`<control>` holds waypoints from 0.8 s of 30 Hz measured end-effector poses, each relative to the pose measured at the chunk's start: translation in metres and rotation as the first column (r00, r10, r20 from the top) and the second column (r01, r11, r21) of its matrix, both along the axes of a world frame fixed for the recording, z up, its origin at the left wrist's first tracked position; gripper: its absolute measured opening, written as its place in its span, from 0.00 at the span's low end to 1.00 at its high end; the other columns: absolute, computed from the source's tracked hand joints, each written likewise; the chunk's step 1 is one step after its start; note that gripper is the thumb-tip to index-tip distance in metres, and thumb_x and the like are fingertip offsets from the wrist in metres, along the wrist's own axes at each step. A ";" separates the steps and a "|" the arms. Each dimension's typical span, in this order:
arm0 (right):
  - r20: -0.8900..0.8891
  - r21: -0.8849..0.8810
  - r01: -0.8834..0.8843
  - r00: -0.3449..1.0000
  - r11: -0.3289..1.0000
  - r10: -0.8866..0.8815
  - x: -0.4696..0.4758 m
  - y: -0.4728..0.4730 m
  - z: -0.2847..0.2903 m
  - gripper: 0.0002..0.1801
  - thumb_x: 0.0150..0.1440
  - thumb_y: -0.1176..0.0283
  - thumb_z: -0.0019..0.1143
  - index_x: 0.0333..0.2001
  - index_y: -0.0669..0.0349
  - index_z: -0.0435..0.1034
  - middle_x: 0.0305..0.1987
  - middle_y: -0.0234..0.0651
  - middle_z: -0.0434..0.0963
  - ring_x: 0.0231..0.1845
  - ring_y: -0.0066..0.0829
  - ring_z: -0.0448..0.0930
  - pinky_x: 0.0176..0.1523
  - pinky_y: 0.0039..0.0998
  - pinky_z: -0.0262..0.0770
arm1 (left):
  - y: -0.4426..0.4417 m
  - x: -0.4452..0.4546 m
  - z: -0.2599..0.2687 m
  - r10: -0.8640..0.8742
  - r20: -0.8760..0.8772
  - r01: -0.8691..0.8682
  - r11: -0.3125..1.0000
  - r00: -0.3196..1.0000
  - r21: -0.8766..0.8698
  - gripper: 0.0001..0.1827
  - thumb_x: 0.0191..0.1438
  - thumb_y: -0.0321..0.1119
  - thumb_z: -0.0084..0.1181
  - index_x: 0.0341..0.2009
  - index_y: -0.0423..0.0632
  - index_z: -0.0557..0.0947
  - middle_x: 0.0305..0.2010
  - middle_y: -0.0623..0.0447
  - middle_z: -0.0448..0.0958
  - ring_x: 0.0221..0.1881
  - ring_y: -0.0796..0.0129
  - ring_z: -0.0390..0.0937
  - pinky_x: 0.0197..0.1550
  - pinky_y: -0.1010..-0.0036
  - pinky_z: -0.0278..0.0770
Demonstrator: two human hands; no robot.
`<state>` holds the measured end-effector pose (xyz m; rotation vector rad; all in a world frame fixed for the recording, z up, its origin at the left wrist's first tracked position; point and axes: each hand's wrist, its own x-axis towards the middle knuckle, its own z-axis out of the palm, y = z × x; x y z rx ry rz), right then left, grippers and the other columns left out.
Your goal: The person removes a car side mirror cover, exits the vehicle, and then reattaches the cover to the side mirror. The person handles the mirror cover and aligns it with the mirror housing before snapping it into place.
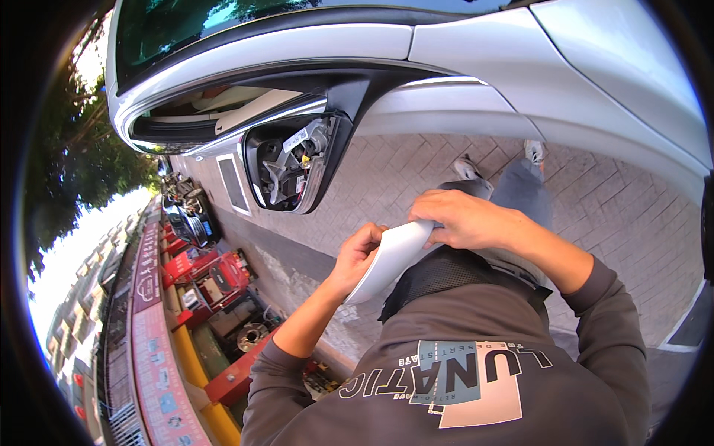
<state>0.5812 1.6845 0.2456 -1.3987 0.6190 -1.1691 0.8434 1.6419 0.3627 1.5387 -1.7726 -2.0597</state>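
Note:
A smooth white curved shell, which looks like a car mirror cover [390, 259], is held in front of my waist between both hands. The fingers of my left hand [362, 253] curl around its one edge. My right hand [463, 218] grips its opposite upper end, with the fingertips partly hidden behind it. Ahead of the hands, a door mirror housing [290, 164] juts from the silver car [474, 103]; its inner bracket, wiring and a yellow part lie exposed. The car's side window beside the mirror is lowered.
The car body curves across the top. Brick paving [602, 200] lies underfoot. At the left stand a red tool case [226, 273], a workshop front with red and yellow fixtures, a brake disc [252, 336] and a parked dark vehicle [192, 223].

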 end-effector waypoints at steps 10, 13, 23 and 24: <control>0.018 0.363 0.018 0.999 0.931 -0.027 0.042 0.042 -0.039 0.20 0.51 0.77 0.73 0.47 0.65 0.74 0.42 0.45 0.82 0.47 0.50 0.83 0.47 0.44 0.77 | -0.006 0.025 -0.057 0.029 0.052 -0.044 0.953 0.998 0.301 0.11 0.66 0.35 0.65 0.42 0.47 0.75 0.40 0.54 0.83 0.38 0.75 0.82 0.37 0.74 0.83; 0.018 0.388 0.034 0.999 0.921 -0.044 0.067 0.049 -0.040 0.24 0.50 0.75 0.75 0.51 0.66 0.75 0.44 0.44 0.83 0.48 0.46 0.83 0.49 0.41 0.78 | -0.004 0.046 -0.059 0.043 0.013 -0.045 0.945 0.999 0.324 0.14 0.65 0.35 0.67 0.50 0.44 0.78 0.46 0.52 0.84 0.43 0.74 0.83 0.42 0.73 0.84; 0.092 0.279 0.093 0.988 0.956 -0.124 0.123 0.065 -0.062 0.32 0.51 0.67 0.77 0.59 0.66 0.76 0.51 0.46 0.84 0.52 0.45 0.84 0.56 0.38 0.79 | 0.013 0.087 -0.051 0.214 0.109 -0.240 0.874 0.971 0.423 0.18 0.69 0.34 0.55 0.61 0.42 0.79 0.52 0.46 0.84 0.48 0.63 0.86 0.48 0.66 0.89; 0.105 0.279 0.092 0.986 0.956 -0.126 0.127 0.067 -0.062 0.33 0.50 0.67 0.78 0.59 0.67 0.76 0.51 0.46 0.84 0.52 0.45 0.84 0.56 0.38 0.79 | 0.015 0.091 -0.051 0.209 0.113 -0.237 0.875 0.971 0.423 0.18 0.69 0.34 0.54 0.61 0.41 0.79 0.52 0.45 0.85 0.48 0.62 0.87 0.48 0.65 0.89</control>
